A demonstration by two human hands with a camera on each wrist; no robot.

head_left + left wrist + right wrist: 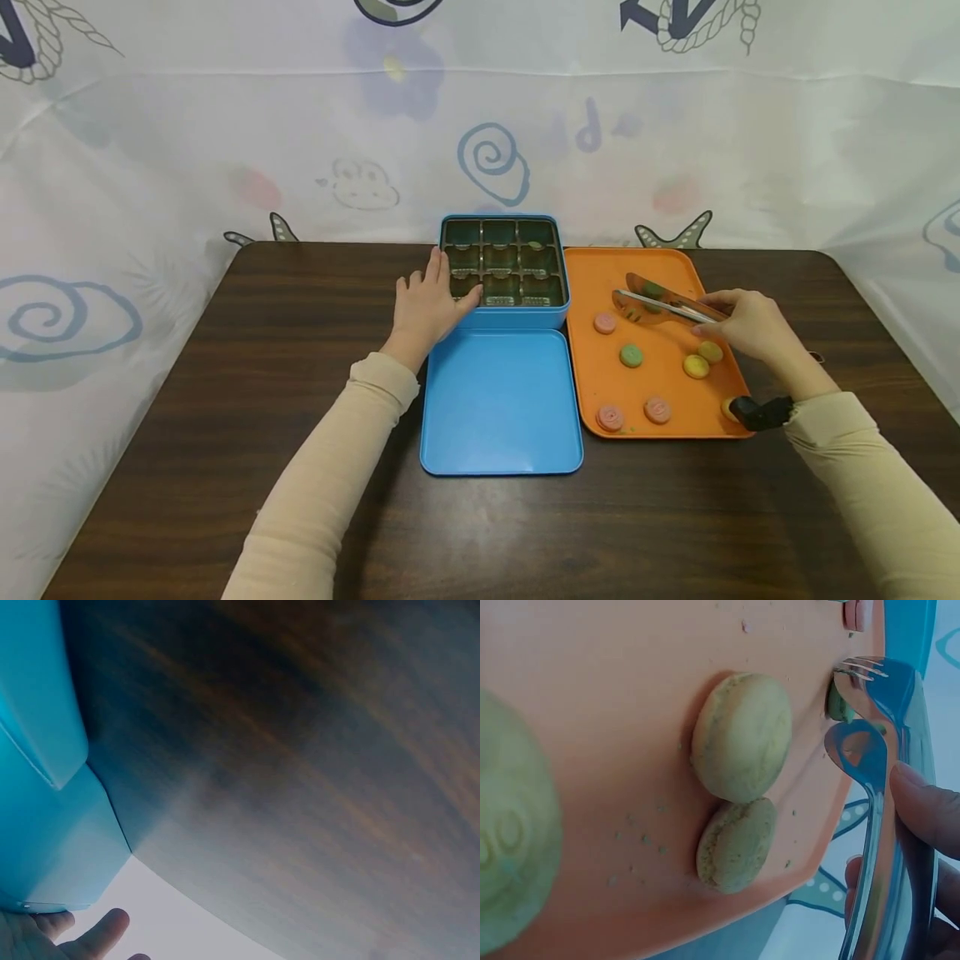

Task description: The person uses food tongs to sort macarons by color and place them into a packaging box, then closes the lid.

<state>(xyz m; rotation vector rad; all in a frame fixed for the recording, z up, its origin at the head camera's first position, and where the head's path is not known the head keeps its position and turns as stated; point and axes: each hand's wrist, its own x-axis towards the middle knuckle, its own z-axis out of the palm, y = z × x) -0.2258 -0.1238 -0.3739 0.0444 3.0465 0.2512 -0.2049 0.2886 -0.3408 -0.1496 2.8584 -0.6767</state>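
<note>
My right hand [753, 325] grips a pair of metal serving tongs [693, 314] above the orange tray [585, 275]. One end is fork-shaped and the other spoon-shaped, and the two stand apart. A green macaron [838, 701] appears just behind the tong tips in the right wrist view. At the box's left side, my left hand [427, 300] rests on the blue box [517, 317] with its fingers extended. A divided insert [498, 256] with several square compartments fills the box, and a small light green spot shows at its upper right.
Several macarons lie on the tray: pink [604, 322], green [631, 356] and yellow [696, 367], with crumbs between them. Flat before the box is a blue lid [501, 404]. A dark strap [761, 412] sticks out from the right wrist over the tray's corner. Patterned cloth hangs behind the table.
</note>
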